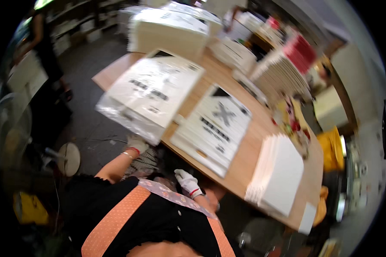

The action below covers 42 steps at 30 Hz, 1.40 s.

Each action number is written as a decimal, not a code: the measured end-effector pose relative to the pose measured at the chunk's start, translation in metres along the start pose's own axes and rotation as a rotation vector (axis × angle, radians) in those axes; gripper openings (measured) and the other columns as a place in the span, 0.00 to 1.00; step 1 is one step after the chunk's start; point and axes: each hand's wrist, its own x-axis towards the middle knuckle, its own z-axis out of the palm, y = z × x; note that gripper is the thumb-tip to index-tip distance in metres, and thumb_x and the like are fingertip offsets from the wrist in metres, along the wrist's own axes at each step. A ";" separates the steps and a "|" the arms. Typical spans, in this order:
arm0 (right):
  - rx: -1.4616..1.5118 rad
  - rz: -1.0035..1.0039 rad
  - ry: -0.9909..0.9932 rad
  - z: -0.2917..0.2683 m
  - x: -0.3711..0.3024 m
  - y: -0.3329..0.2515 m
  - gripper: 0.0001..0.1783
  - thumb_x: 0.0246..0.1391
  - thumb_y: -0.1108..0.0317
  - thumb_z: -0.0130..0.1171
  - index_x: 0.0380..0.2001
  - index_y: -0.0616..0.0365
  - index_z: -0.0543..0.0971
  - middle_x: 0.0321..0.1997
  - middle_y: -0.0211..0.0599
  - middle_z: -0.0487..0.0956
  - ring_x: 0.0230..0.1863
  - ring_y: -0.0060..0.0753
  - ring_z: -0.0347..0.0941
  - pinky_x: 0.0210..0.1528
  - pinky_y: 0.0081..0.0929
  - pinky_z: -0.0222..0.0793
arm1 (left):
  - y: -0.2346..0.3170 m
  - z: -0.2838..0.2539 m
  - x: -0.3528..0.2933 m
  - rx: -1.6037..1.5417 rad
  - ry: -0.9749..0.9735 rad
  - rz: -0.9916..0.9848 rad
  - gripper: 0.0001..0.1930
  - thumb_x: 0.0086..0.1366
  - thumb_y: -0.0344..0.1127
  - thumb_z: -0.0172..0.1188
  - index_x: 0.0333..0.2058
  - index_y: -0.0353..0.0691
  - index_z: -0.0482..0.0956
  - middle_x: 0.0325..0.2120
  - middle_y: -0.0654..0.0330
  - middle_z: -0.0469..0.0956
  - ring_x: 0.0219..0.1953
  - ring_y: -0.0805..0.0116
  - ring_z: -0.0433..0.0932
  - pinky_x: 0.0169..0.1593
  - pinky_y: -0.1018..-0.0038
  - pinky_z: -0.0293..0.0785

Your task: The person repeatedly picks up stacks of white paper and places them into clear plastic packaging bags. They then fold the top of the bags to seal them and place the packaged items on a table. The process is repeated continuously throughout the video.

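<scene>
My left hand (137, 144), in a white glove with red bands at the wrist, is just under the near edge of a clear plastic bag (124, 120) around a flat white stack (154, 88) with black print. The bag overhangs the table's front-left edge; blur and the bag hide whether my fingers grip it. My right hand (187, 182), gloved in white with a red cuff line, hangs low before the table edge. Its fingers look loosely extended, with nothing visible in them. Nearest to it on the table lies another flat white printed stack (214, 128).
A wooden table (240, 167) carries a fanned white stack (278, 175) at right and tall wrapped stacks (169, 34) at the back. Further back right stands a red-topped stack (283, 68). Another person (40, 51) is at far left, near a round stool (68, 159).
</scene>
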 end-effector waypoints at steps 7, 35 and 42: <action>0.056 -0.077 -0.160 0.039 0.056 -0.036 0.21 0.55 0.62 0.49 0.52 0.55 0.68 0.46 0.39 0.77 0.50 0.38 0.72 0.52 0.29 0.64 | 0.011 -0.038 -0.019 -0.070 -0.097 0.217 0.21 0.57 0.47 0.49 0.47 0.49 0.76 0.46 0.55 0.74 0.51 0.57 0.71 0.55 0.46 0.56; -0.279 -0.066 -0.297 0.113 0.117 0.020 0.21 0.49 0.66 0.42 0.48 0.52 0.72 0.51 0.52 0.71 0.52 0.55 0.67 0.52 0.44 0.64 | -0.088 0.048 -0.005 -0.121 -0.145 0.347 0.20 0.57 0.37 0.45 0.48 0.44 0.73 0.46 0.48 0.74 0.47 0.51 0.74 0.48 0.61 0.69; -0.141 -0.241 -0.225 0.108 0.077 0.033 0.22 0.52 0.63 0.44 0.50 0.56 0.68 0.51 0.54 0.70 0.52 0.53 0.67 0.53 0.37 0.63 | -0.086 0.025 -0.028 0.023 -0.173 0.435 0.17 0.56 0.36 0.46 0.44 0.43 0.76 0.42 0.50 0.76 0.45 0.51 0.75 0.47 0.61 0.70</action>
